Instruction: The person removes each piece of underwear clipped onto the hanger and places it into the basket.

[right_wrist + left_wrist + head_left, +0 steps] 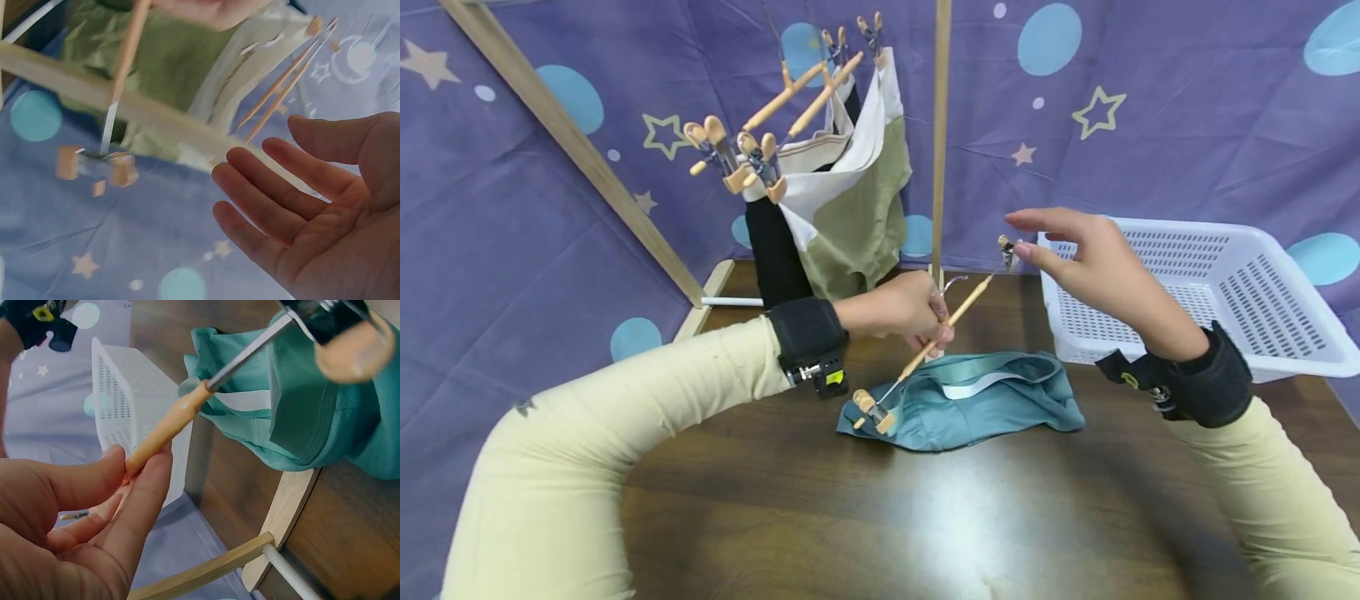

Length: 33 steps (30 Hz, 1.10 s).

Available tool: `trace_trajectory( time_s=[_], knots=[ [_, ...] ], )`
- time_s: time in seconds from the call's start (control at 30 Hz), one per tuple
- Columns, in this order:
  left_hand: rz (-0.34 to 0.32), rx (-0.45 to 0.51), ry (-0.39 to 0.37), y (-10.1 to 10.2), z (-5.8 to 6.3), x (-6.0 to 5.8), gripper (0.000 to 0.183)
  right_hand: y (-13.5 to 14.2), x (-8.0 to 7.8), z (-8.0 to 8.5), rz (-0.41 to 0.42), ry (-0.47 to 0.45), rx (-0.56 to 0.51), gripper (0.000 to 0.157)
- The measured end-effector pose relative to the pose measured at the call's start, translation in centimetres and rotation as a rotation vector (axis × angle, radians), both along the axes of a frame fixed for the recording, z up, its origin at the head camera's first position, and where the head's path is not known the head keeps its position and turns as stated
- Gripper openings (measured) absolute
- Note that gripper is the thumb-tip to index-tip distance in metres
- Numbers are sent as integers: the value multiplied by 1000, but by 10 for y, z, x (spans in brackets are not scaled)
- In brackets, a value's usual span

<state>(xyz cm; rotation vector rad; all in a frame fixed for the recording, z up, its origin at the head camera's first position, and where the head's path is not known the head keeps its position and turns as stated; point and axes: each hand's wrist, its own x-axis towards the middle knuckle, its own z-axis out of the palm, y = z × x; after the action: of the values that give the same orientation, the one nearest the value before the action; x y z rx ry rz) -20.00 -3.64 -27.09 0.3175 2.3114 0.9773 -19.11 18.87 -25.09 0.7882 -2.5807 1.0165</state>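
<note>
Wooden hanger point(967, 305) above teal cloth point(985, 421) — left hand point(904, 312) pinching it mid-length; right hand point(1097, 257) empty, fingers apart, near the far clip point(1007, 250), up and right of the cloth. Probably best: hanger steady, clip squeezed squarely.

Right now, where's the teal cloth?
Head view: teal cloth lies on the table, just right of centre, partly behind the held hanger, left of the basket.

Hanger point(967, 305): pale wood-coloured bar, metal-sprung clip at either end; held aslant, near end over crumpled teal garment point(958, 423).
</note>
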Motion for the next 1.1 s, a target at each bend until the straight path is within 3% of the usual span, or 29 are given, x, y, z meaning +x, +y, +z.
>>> trace_trajectory(
  time_s=[0.1, 0.23, 0.37, 0.47, 0.6, 0.8, 0.97, 1.1],
  knots=[
    [29, 46, -29, 0, -1, -2, 21, -6, 19, 11, 32, 82, 2, 31],
    [54, 73, -57, 0, -5, -6, 5, -18, 43, 18, 132, 215, 13, 27],
    [81, 72, -74, 0, -8, -10, 13, -32, 59, 17, 303, 278, 31, 29],
    [107, 75, -72, 1, -10, -12, 4, -42, 65, 9, 427, 247, 70, 29],
    [132, 84, -65, 2, -12, -13, 16, -55, 69, -9, 523, 154, 188, 28],
    [153, 131, -113, 1, -18, -15, 12, -71, 68, -35, 610, 42, 372, 33],
    [165, 158, -143, 1, -20, -16, 17, -79, 61, -53, 684, -17, 421, 39],
    [160, 162, -158, 2, -20, -17, 18, -81, 60, -59, 696, -51, 440, 40]
  ],
)
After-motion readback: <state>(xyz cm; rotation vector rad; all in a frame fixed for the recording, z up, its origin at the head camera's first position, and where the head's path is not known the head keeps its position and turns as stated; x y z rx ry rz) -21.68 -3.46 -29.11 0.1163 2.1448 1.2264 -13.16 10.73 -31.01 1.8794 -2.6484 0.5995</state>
